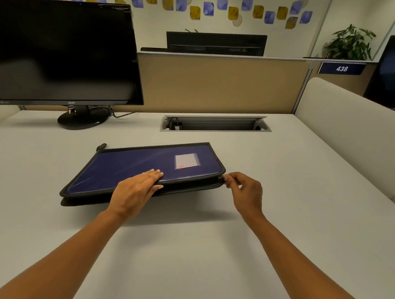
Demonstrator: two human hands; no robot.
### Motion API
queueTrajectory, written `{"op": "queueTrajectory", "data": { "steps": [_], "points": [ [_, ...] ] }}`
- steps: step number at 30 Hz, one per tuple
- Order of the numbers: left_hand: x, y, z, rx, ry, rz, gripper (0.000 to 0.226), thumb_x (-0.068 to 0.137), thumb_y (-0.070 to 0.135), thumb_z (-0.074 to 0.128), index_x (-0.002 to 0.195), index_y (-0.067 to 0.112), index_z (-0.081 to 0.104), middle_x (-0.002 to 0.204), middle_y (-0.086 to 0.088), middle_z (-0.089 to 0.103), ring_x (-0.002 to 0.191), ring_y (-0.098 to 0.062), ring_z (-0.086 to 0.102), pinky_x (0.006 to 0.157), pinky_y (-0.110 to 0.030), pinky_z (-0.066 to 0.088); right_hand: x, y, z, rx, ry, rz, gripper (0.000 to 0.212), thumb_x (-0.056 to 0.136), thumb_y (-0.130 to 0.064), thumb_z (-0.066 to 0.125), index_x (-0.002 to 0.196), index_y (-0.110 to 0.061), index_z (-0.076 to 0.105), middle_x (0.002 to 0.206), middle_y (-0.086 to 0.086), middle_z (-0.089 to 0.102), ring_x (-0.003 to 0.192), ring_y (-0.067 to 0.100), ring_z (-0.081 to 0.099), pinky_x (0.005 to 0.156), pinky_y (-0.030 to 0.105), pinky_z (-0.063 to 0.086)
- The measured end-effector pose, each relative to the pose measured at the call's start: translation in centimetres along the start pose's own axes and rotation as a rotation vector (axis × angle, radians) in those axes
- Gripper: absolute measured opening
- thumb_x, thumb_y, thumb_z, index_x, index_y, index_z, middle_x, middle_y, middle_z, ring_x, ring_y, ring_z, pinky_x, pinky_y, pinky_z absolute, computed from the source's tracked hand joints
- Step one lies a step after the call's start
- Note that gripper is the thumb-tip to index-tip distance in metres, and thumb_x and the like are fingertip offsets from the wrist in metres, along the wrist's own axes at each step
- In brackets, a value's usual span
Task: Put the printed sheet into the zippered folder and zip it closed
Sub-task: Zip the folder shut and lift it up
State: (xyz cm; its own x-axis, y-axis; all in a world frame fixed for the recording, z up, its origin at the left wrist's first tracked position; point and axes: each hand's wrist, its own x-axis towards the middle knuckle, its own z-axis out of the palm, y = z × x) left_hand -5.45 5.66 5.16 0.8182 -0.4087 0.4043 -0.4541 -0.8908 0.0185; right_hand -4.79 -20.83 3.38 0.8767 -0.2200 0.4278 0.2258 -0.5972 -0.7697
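Head view: folder point(142, 168) lies flat on the desk point(197, 252), in the middle and ahead of both arms, with its long edge toward the person. The cover is glossy navy, smooth and plastic-looking. Black fabric edging with a pale stitched line runs around rounded corners. A clear pocket point(186, 161) on the right half of the cover holds a pale gridded card with a small red mark; its writing is too small to read. With the cover down, what the folder holds cannot be seen.

Along the near edge the two halves gape toward the left corner, so the zip appears undone there, though the shallow angle leaves this uncertain. A dark tab point(102, 146) sticks out at the far left corner.

Left hand point(137, 191): flat on the cover at the near edge, fingers straight and together, pressing down, grasping nothing. Right hand point(244, 188): fingertips pinching the zipper pull point(222, 178) at the near right corner.

The desk is matte, pale grey. A black monitor point(58, 53) at far left is dark and marked "acer" on its bezel. A metal cable tray point(214, 123) is recessed behind the folder. A blue sign point(341, 69) reads "438".
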Motion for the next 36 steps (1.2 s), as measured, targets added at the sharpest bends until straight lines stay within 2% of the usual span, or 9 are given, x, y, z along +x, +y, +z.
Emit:
{"op": "queueTrajectory", "data": {
  "steps": [3, 8, 12, 14, 18, 23, 29, 34, 36],
  "points": [
    [0.9, 0.7, -0.5, -0.002, 0.042, -0.026, 0.074, 0.093, 0.054, 0.015, 0.109, 0.004, 0.066, 0.105, -0.013, 0.071, 0.094, -0.027, 0.069, 0.063, -0.036, 0.059, 0.9, -1.0, -0.1, 0.017, 0.029, -0.041, 0.016, 0.088, -0.019, 0.058, 0.090, -0.007, 0.069, 0.079, 0.011, 0.072, 0.070, 0.021, 0.063, 0.063, 0.025, 0.050],
    [4.6, 3.2, -1.2, -0.031, 0.119, -0.078, 0.047, 0.088, 0.043, 0.052, 0.123, 0.012, 0.056, 0.115, -0.008, 0.067, 0.092, -0.025, 0.067, 0.058, -0.029, 0.050, 1.7, -3.5, 0.4, 0.066, 0.035, -0.154, 0.015, 0.087, -0.015, 0.059, 0.091, -0.004, 0.069, 0.084, 0.013, 0.072, 0.073, 0.018, 0.063, 0.065, 0.029, 0.054],
    [7.0, 5.2, -1.7, -0.083, 0.157, -0.116, 0.050, 0.091, 0.041, 0.047, 0.135, 0.017, 0.043, 0.127, -0.008, 0.060, 0.104, -0.025, 0.062, 0.069, -0.035, 0.052, 1.8, -5.5, 1.0, 0.105, 0.003, -0.227, 0.015, 0.087, -0.014, 0.059, 0.090, -0.003, 0.069, 0.084, 0.014, 0.072, 0.071, 0.014, 0.060, 0.065, 0.029, 0.053],
    [7.2, 5.3, -2.0, -0.095, 0.174, -0.115, 0.045, 0.093, 0.037, 0.045, 0.132, 0.016, 0.047, 0.126, -0.009, 0.060, 0.106, -0.027, 0.061, 0.073, -0.037, 0.052, 2.1, -6.1, 1.1, 0.119, -0.011, -0.228, 0.016, 0.087, -0.015, 0.059, 0.090, -0.003, 0.069, 0.083, 0.014, 0.072, 0.071, 0.014, 0.058, 0.064, 0.030, 0.052],
    [6.4, 5.0, -3.0, -0.154, 0.302, -0.036, 0.041, 0.090, 0.037, 0.045, 0.108, 0.008, 0.067, 0.098, -0.014, 0.073, 0.082, -0.031, 0.070, 0.058, -0.041, 0.056, 2.2, -6.8, 1.1, 0.144, -0.060, -0.226, 0.017, 0.087, -0.018, 0.059, 0.090, -0.005, 0.069, 0.082, 0.013, 0.072, 0.071, 0.012, 0.057, 0.064, 0.028, 0.052],
    [5.2, 4.3, -3.7, -0.175, 0.397, 0.024, 0.061, 0.093, 0.046, 0.025, 0.095, 0.005, 0.072, 0.081, -0.012, 0.075, 0.063, -0.027, 0.070, 0.046, -0.029, 0.052, 2.0, -6.7, 1.3, 0.195, -0.080, -0.127, 0.017, 0.087, -0.021, 0.059, 0.091, -0.008, 0.069, 0.083, 0.010, 0.072, 0.067, 0.008, 0.059, 0.069, 0.033, 0.056],
    [3.8, 2.9, -4.7, -0.234, 0.452, 0.052, 0.060, 0.095, 0.044, 0.027, 0.096, 0.004, 0.071, 0.078, -0.010, 0.075, 0.062, -0.022, 0.070, 0.052, -0.020, 0.045, 2.5, -7.1, 1.8, 0.225, -0.076, -0.082, 0.017, 0.086, -0.023, 0.059, 0.090, -0.010, 0.068, 0.082, 0.007, 0.072, 0.064, 0.004, 0.058, 0.071, 0.036, 0.058],
    [3.4, 1.9, -6.2, -0.324, 0.453, 0.060, 0.060, 0.095, 0.046, 0.028, 0.097, 0.003, 0.071, 0.082, -0.011, 0.074, 0.071, -0.022, 0.071, 0.063, -0.021, 0.044, 2.9, -7.2, 2.0, 0.245, -0.065, -0.061, 0.017, 0.087, -0.024, 0.058, 0.088, -0.010, 0.068, 0.079, 0.005, 0.071, 0.065, 0.009, 0.061, 0.071, 0.041, 0.058],
    [3.2, 1.6, -6.7, -0.367, 0.455, 0.060, 0.061, 0.094, 0.047, 0.029, 0.098, 0.002, 0.070, 0.084, -0.010, 0.074, 0.076, -0.017, 0.069, 0.067, -0.013, 0.043, 3.2, -7.2, 2.0, 0.252, -0.059, -0.052, 0.017, 0.087, -0.024, 0.058, 0.088, -0.010, 0.068, 0.078, 0.005, 0.071, 0.065, 0.009, 0.061, 0.071, 0.042, 0.058]
  ]
}}
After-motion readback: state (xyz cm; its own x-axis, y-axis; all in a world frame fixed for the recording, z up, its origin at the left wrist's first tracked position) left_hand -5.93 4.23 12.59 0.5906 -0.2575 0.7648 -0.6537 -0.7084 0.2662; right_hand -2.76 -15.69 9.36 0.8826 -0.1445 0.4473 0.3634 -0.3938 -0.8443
